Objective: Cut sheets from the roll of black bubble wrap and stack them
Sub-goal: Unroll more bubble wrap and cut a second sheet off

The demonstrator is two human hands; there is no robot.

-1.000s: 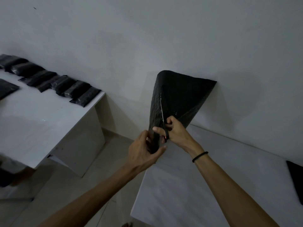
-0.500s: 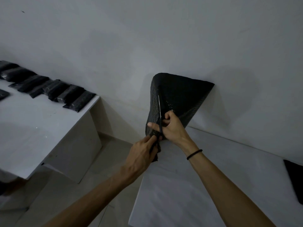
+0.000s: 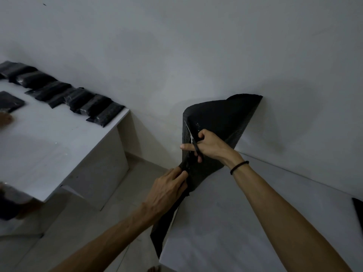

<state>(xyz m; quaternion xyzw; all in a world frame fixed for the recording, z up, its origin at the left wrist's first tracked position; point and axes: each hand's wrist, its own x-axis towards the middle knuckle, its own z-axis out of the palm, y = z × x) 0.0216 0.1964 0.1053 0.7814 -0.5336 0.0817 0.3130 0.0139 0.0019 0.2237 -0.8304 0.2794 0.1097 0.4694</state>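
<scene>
Right now your left hand (image 3: 167, 190) is nearest, down at the corner of the white table (image 3: 225, 222) in front of you, its fingers curled tight around the lower edge of the black bubble wrap (image 3: 222, 118). Below that grip a strip of the wrap hangs past the table's corner toward the tiled floor (image 3: 98, 222).

Just above, your right hand (image 3: 210, 146) grasps the scissors (image 3: 193, 142): the fingers are closed through the dark handles, the index finger is stretched out along the sheet, and the pale blades point up into the wrap. A thin black band (image 3: 239, 167) circles that wrist.

The wrap itself stands up from the table as a bent, tent-like sheet, its far upper corner leaning against the white wall (image 3: 176, 46). At the right edge of your table lies another black piece (image 3: 358, 211), only partly in view.

Further off to your left is a second white table (image 3: 49, 150). A row of glossy black packets (image 3: 78, 99) lies overlapping along its back edge by the wall; their faces are too dim to read any print.
</scene>
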